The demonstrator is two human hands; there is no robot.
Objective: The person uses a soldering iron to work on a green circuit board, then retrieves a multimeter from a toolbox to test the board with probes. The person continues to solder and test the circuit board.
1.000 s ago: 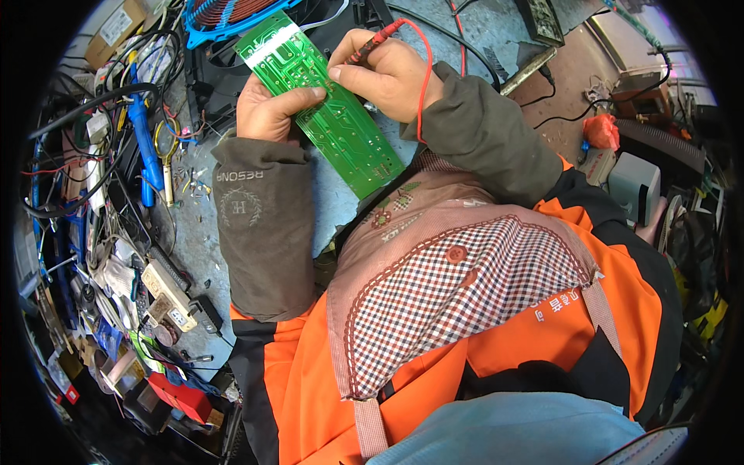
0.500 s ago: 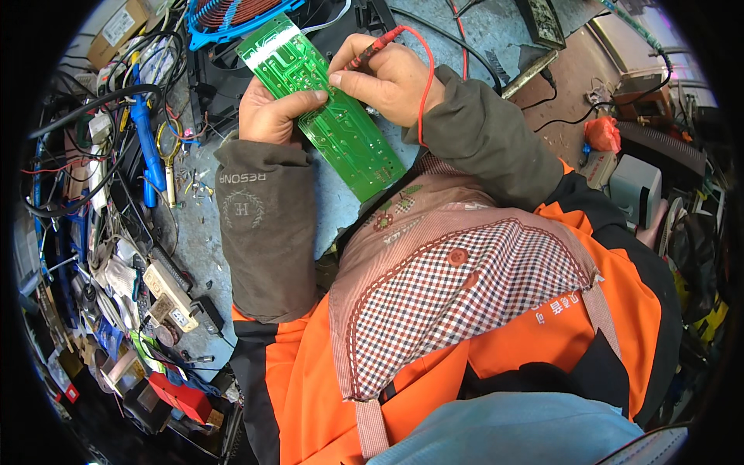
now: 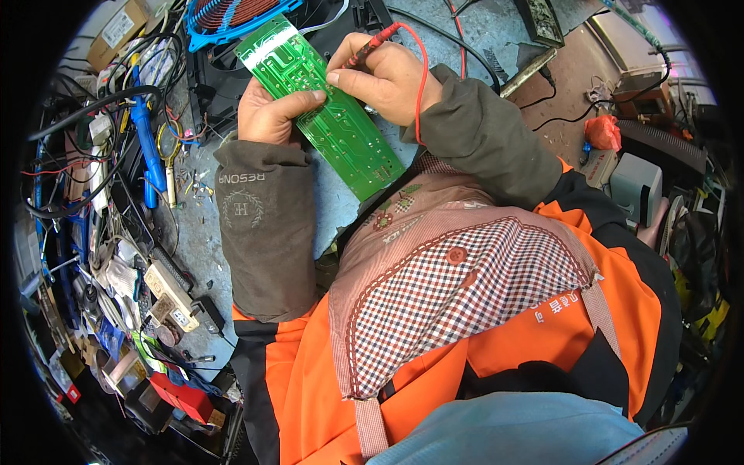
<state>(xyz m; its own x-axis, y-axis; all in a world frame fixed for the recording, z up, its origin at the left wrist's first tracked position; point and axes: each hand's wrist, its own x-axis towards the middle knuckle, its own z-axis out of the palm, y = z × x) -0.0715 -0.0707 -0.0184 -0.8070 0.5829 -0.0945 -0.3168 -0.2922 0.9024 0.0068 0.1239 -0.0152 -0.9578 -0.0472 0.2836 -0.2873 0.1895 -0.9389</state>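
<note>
A: Where's the board, and what has hold of it?

B: The green circuit board (image 3: pixel 353 151) is held up at a slant over the near edge of the desk (image 3: pixel 203 260), its soldered face toward the wearer and its upper end close to the blue-framed coil (image 3: pixel 232 22). The left hand (image 3: pixel 267 112) clamps one long edge, thumb flat on the face; the fingers underneath are hidden.

A: And the other side?

B: The right hand (image 3: pixel 395 81) pinches a red test probe (image 3: pixel 372 46) between thumb and fingers, right at the board. Its tip is covered, so I can't tell whether it touches a joint.

A: How would you do this well?

B: I'd rest the side of the right hand lightly on the board's edge, so that both move as one. The tip should press on a single solder joint; among joints that close, a slip could bridge two. The left thumb is best clear of that spot. I'd also leave slack in the red lead (image 3: pixel 425 77), which loops down to the right sleeve (image 3: pixel 484 128), since a tug there could drag the tip sideways.
</note>
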